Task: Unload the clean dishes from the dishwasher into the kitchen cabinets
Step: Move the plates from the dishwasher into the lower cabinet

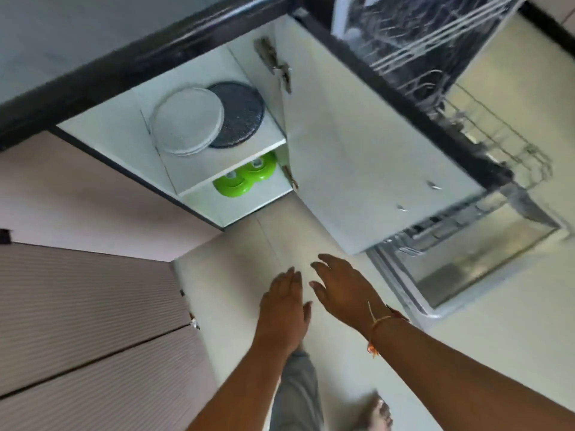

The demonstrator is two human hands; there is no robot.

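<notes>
So both hands, left (284, 303) and right (340, 287), hang flat-fingered and empty above the floor (485, 353), touching nothing.

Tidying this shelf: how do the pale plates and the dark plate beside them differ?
The pale plates are whitish; the dark plate is dark grey, speckled. The pale plates are stacked; the dark plate looks single. The pale plates overlap the dark plate's left edge. Both are round and rest on the cabinet's upper shelf.
</notes>
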